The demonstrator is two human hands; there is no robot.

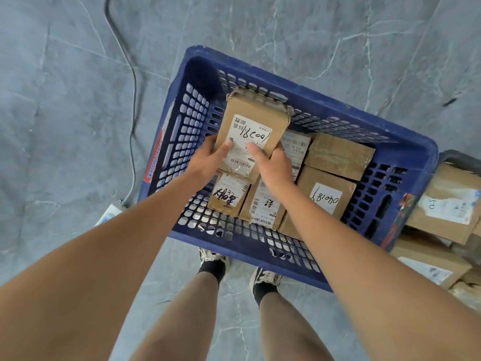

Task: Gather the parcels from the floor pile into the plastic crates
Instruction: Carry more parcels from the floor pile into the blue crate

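Observation:
A blue plastic crate (406, 149) stands on the grey floor in front of my feet. Several brown cardboard parcels lie inside it, one with a handwritten white label (325, 196). Above the crate's left half I hold another brown parcel (255, 118) with a white shipping label, tilted away from me. My left hand (208, 160) grips its near left edge, thumb on the label. My right hand (273, 165) grips its near right edge, thumb also on the label. More parcels (447, 204) are piled on the floor at the right edge.
A grey cable (130, 74) runs across the tiled floor at the left down to a small white box (109, 214). My two feet in sneakers (263, 280) stand right against the crate's near wall. A dark crate rim (458, 157) shows behind the floor pile.

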